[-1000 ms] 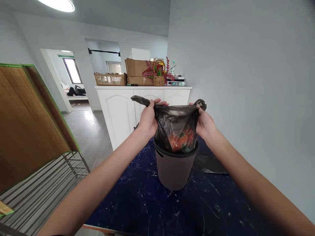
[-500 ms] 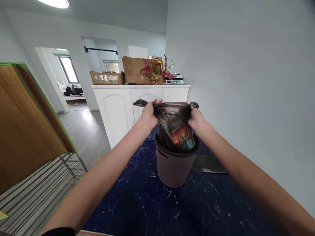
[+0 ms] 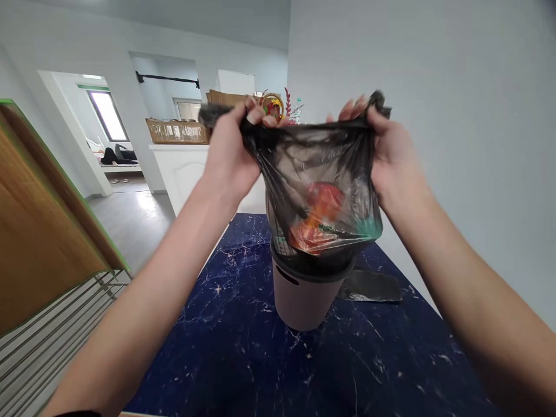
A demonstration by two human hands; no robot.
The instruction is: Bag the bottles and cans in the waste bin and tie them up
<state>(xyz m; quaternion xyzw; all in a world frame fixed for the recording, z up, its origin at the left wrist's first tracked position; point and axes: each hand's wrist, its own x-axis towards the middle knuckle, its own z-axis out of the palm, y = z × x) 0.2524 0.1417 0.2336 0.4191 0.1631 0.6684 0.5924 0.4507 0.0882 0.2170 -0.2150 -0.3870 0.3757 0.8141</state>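
The left hand (image 3: 234, 147) and right hand (image 3: 393, 156), well apart, clamp opposite sides of a black bag's (image 3: 315, 165) top. The bag hangs over the bin (image 3: 304, 301); whether it touches the rim cannot be told. Through it shows an orange-red wrapper (image 3: 315, 223), its dark lettering too blurred to read. The bin stands on a blue table (image 3: 217, 353).

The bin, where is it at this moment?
In the head view, the bin stands on the blue table, slightly right of centre, beneath the stretched dark bag; a flat black sheet lies to its right.
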